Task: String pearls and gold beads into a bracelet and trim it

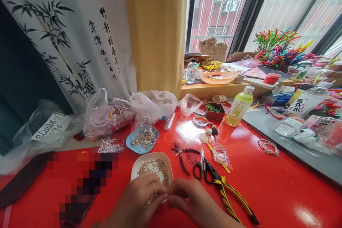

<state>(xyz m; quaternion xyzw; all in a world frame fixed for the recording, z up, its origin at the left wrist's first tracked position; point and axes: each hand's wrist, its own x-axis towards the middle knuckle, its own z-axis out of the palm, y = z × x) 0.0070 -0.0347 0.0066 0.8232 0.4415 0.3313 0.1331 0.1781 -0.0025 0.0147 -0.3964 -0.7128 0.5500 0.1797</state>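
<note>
Over the front edge of a white dish (pixel 133 172) of small gold beads (pixel 161 167), my left hand (pixel 143 197) is closed in a pinch, with a ring on one finger. My right hand (pixel 189 199) is pinched too, its fingertips almost meeting the left ones at the dish's right front corner. Whatever lies between the fingertips is too small to make out. Behind the white dish sits a blue dish (pixel 130 141) heaped with gold and silver pieces (pixel 144 138).
Right of my hands lie yellow-black pliers (pixel 227 192), scissors (pixel 202 165) and dark-handled pliers (pixel 181 158). Farther back stand a green drink bottle (pixel 239 107) and a tin (pixel 215 112). Bead bags (pixel 110 114) are at the back left; a pearl bracelet (pixel 268 148) lies right.
</note>
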